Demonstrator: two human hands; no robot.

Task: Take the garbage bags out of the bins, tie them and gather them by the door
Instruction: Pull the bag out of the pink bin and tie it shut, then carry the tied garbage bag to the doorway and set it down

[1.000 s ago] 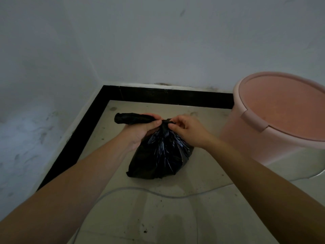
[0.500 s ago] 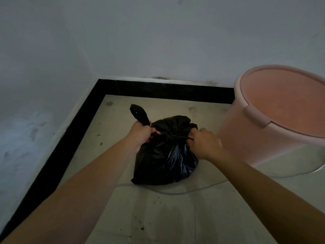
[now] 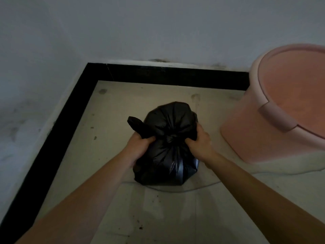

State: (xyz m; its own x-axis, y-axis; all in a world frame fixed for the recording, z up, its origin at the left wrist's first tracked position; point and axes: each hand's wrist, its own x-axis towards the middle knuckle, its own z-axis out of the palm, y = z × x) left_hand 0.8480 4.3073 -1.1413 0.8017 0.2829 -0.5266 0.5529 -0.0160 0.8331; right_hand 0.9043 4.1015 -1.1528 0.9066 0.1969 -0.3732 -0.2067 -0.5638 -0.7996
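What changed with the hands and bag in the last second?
The left hand and right hand, pinched together at the neck before, pulled apart, each gripping the black bag; a knot sits between them. The bag stays on the floor beside the pink bin.

Single head view, looking steeply down and forward at floor (image 3: 123,199) corner, close above both forearms.
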